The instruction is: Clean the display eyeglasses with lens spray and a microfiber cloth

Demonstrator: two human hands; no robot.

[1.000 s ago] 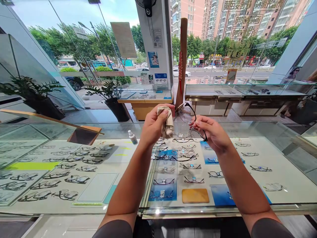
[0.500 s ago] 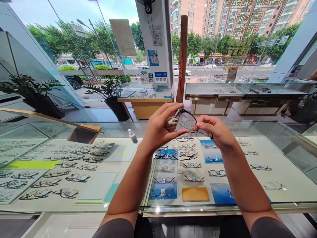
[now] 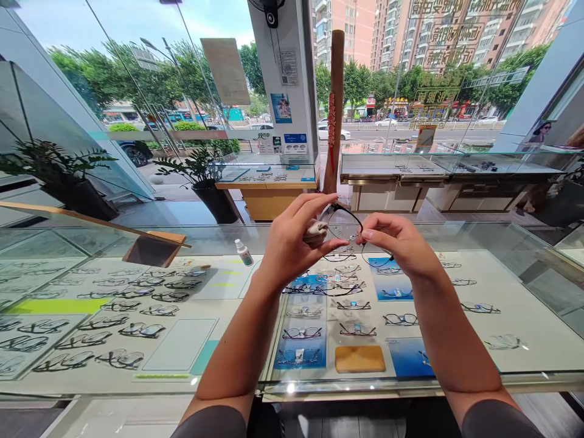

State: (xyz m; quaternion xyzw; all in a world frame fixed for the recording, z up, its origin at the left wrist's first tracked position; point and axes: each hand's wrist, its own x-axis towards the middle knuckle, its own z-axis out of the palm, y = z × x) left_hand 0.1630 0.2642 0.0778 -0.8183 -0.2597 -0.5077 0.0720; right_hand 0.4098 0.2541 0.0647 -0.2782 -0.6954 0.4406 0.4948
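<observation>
A pair of dark-rimmed eyeglasses (image 3: 350, 211) is held up over the glass counter, tilted, between both hands. My left hand (image 3: 289, 237) is closed around the left lens side, fingers on top and thumb below. A bunched pale cloth (image 3: 316, 232) is tucked inside that same hand. My right hand (image 3: 399, 243) pinches the frame near the bridge with thumb and fingertips. The right lens hangs below its fingers. The left temple is largely hidden behind my left hand.
Beneath my hands a glass display counter (image 3: 219, 384) holds rows of eyeglasses. A small white bottle (image 3: 244, 252) stands on it to the left, near a wood-edged mirror or board (image 3: 152, 248). A tan case (image 3: 360, 359) lies at the front. Further display cases (image 3: 387, 167) stand by the window.
The eyeglasses have tilted slightly, so the left lens looks narrower. My left fingers and thumb have shifted a little over that lens. The right hand keeps its pinch near the bridge.
</observation>
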